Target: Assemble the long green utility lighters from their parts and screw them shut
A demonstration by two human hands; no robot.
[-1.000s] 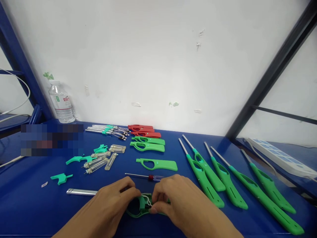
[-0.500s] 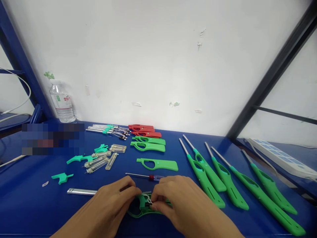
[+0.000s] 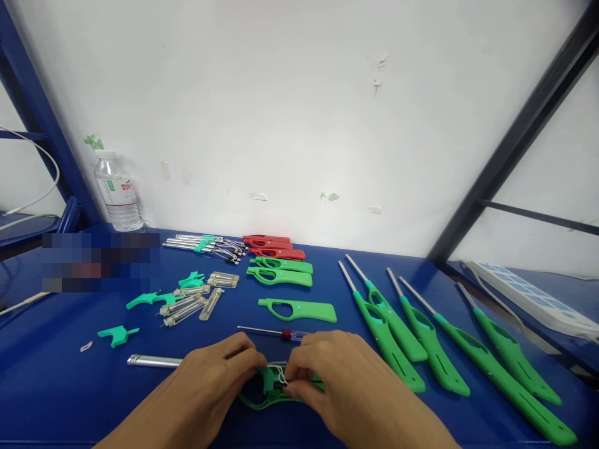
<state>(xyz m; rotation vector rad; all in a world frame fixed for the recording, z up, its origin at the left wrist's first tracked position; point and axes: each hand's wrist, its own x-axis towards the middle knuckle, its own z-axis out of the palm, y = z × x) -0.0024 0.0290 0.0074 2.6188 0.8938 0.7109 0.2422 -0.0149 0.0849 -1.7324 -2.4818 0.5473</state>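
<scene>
Bent over a blue desk (image 3: 84, 399), a person works with both hands on an opened green lighter casing (image 3: 255, 406), which lies at the near edge, partly hidden beneath the fingers. The left hand (image 3: 224, 371) rests its curled fingers against a teal trigger (image 3: 268, 380) seated in the casing; its exact grip cannot be made out. The right hand (image 3: 332, 368) brings thumb and forefinger close together beside looped white wires (image 3: 281, 374), though whether they pinch anything cannot be told. A metal tube (image 3: 154, 362) extends out past the left hand.

Just beyond the hands lies a screwdriver (image 3: 286, 335) with a clear and red handle, and behind it a single green casing half (image 3: 313, 311). More green casings (image 3: 285, 278) and red casings (image 3: 285, 254) lie near the wall (image 3: 299, 125). To their left are clear fuel cells (image 3: 210, 305), loose teal pieces (image 3: 118, 337) and wired metal tubes (image 3: 204, 247). Five long-nosed green lighters (image 3: 442, 362) lie at right; a plastic water bottle (image 3: 116, 193) stands at far left.
</scene>
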